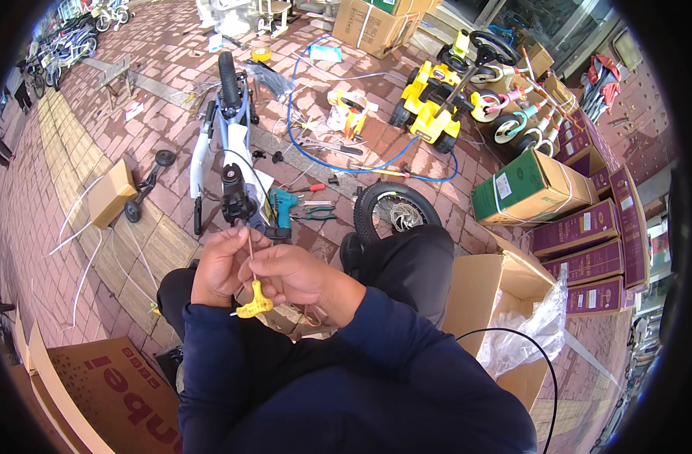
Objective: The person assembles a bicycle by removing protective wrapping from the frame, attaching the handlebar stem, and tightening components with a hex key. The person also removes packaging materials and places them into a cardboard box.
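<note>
A hex key with a yellow handle (255,301) is held in front of me, its thin shaft pointing up and away. My right hand (297,274) pinches the shaft just above the handle. My left hand (223,265) is closed, its fingers curled by the upper part of the shaft; what they grip is hidden. Just beyond both hands lies a bicycle frame (238,140), pale blue and white, with a black clamp-like part (236,189) at its near end and a black tyre (228,79) at its far end.
Right of the frame lie a teal power drill (282,206), pliers (316,213), a red-handled screwdriver (310,188) and a loose wheel (391,209). An open carton (475,291) stands by my right leg, a flattened-looking box (107,393) at left. A blue hose (291,91) curves across the bricks.
</note>
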A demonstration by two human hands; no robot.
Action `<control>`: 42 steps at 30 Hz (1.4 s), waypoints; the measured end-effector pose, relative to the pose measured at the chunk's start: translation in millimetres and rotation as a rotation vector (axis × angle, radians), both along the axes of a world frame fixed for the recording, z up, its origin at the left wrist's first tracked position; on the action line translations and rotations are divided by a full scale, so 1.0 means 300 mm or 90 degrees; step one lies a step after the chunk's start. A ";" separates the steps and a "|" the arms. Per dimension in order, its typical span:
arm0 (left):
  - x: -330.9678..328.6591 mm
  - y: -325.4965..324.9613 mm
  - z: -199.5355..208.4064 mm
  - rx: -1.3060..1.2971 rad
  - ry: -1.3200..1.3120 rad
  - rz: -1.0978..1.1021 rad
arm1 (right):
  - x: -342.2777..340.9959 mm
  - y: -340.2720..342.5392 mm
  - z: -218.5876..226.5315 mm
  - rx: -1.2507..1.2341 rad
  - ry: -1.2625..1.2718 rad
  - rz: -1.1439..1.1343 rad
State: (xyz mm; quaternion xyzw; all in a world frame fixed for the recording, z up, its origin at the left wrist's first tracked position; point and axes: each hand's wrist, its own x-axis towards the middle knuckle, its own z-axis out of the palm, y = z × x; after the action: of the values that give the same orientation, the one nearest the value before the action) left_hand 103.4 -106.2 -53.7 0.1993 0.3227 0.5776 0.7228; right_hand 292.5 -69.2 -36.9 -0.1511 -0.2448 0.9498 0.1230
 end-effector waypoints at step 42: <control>0.030 -0.002 0.003 -0.051 -0.038 0.021 | 0.012 0.019 0.007 0.099 -0.068 0.009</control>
State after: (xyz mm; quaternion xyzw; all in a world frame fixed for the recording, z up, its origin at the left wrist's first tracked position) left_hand 112.4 -106.8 -52.8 0.1475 0.3269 0.5818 0.7300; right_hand 296.2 -63.5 -34.7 -0.1898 -0.3251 0.9194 0.1142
